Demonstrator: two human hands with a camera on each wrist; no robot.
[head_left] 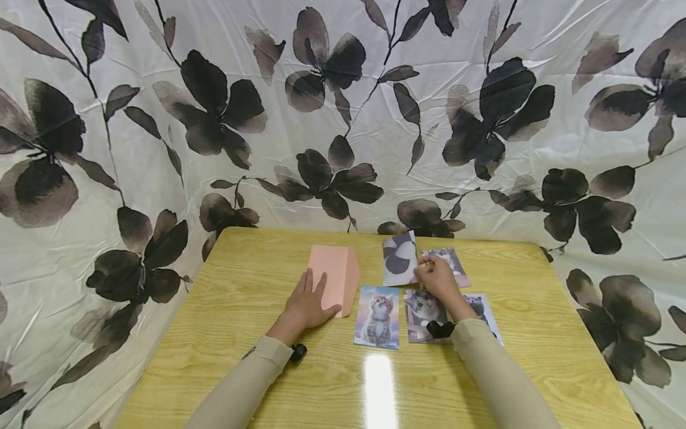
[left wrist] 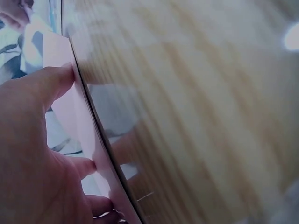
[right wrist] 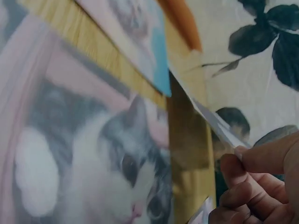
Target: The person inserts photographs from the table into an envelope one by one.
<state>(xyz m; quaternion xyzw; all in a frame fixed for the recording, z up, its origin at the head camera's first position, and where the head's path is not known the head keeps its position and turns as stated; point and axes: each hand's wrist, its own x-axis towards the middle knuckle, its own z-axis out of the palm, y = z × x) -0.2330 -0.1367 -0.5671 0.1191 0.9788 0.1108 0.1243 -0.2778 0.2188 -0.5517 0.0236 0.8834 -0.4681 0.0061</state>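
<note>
My left hand (head_left: 308,302) rests with spread fingers on a pink envelope (head_left: 328,262), its flap at the right side. In the left wrist view, the thumb (left wrist: 60,84) and other fingertips press on the pink paper. My right hand (head_left: 436,275) pinches a photo card (head_left: 399,259) by its right edge between thumb and forefinger. That card shows dark grey and white shapes; in the right wrist view it appears nearly edge-on, tilted above the table. Below it lies a kitten photo (head_left: 377,319) with a pastel background. Another cat photo (head_left: 420,310) is partly covered by my right hand.
Two more cat photos lie to the right, one at the back (head_left: 458,268) and one nearer (head_left: 485,307), partly behind my right forearm. Wood-grain table (head_left: 241,256) surrounds everything, with floral cloth (head_left: 332,119) hanging at its back and sides.
</note>
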